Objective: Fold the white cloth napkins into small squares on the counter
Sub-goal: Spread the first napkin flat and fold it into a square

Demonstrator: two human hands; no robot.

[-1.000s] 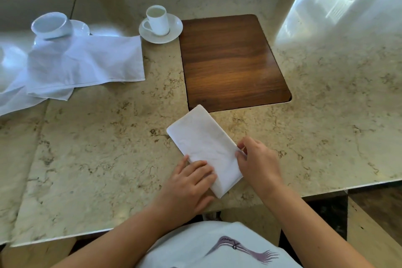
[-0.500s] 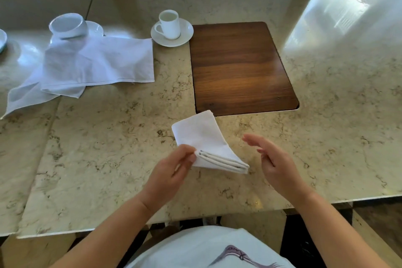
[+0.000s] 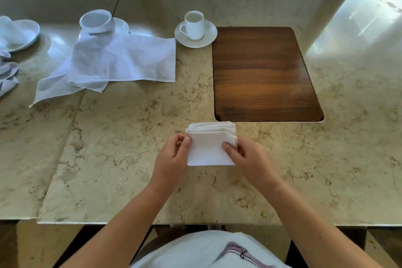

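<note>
Left hand [image 3: 174, 156] and right hand [image 3: 250, 159] pinch opposite sides of a small folded white cloth napkin [image 3: 210, 148] on the beige marble counter [image 3: 130, 159], near the inset dark wooden board [image 3: 261, 72]. Its stacked layers look loose at the far edge; letting go unevenly could let them spring open or skew the square.

We see bright daylight glaring off the marble counter [image 3: 359, 35] right of the wooden inlay [image 3: 263, 72]. Left of that inlay, things soften slightly, and straight edges bow with wide-angle distortion.
</note>
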